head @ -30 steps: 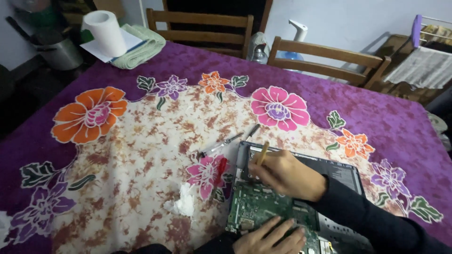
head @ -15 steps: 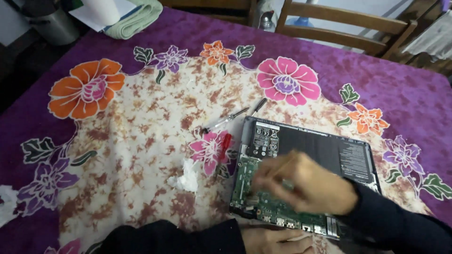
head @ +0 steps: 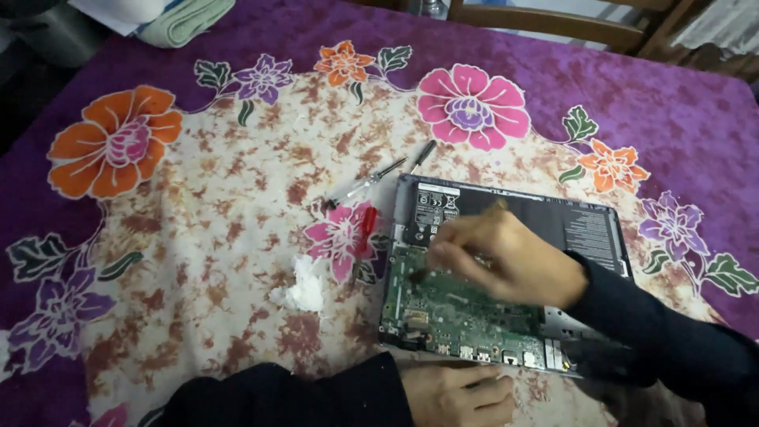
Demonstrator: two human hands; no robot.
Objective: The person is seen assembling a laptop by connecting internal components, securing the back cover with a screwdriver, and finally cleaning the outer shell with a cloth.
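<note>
Cleaning looks like the step in hand: right hand [head: 514, 261] is closed round a thin brush [head: 458, 241], bristle end down on the green circuit board [head: 458, 312] of an opened laptop [head: 506, 277], which lies on the desk [head: 237, 182] w/ its flowered purple cloth. Left hand [head: 458, 395] rests flat, fingers loosely curled, holding nothing, just below the laptop's near edge. Left of the laptop: red-handled screwdriver [head: 364, 229], two thinner ones [head: 379, 178], white tissue wad [head: 300, 289]. Next move, prob.: light short strokes, keeping the laptop steady.
</note>
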